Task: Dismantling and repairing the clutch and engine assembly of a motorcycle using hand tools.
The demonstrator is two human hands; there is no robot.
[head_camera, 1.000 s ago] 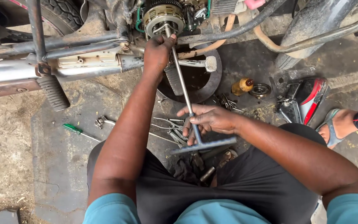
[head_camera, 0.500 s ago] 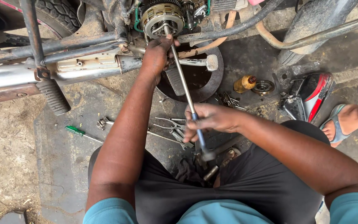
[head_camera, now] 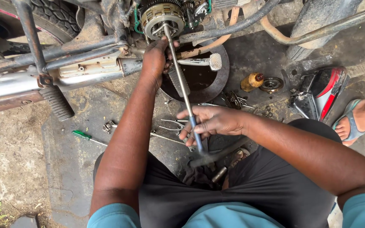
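Nearest the camera, the right hand is curled around the lower shaft of a long T-handle wrench, fingers wrapped and thumb laid over the top, just above the blue band on the shaft. The cross handle below that grip is blurred, and sits at about six o'clock from the hand, over the dark shorts. The wrench's long axis runs from about five o'clock up to eleven o'clock, a steep diagonal tilted slightly left. Along that line lies the left hand, pressed closed against the upper shaft where it meets the engine; how its fingertips sit there cannot be told. Just beyond, at roughly eleven o'clock from the right hand, the tool's tip seats in the middle of the round clutch assembly on the motorcycle. So the left hand is the nearer one to the clutch, touching beside it, while the right holds well back. A green screwdriver lies on the ground at nine o'clock.
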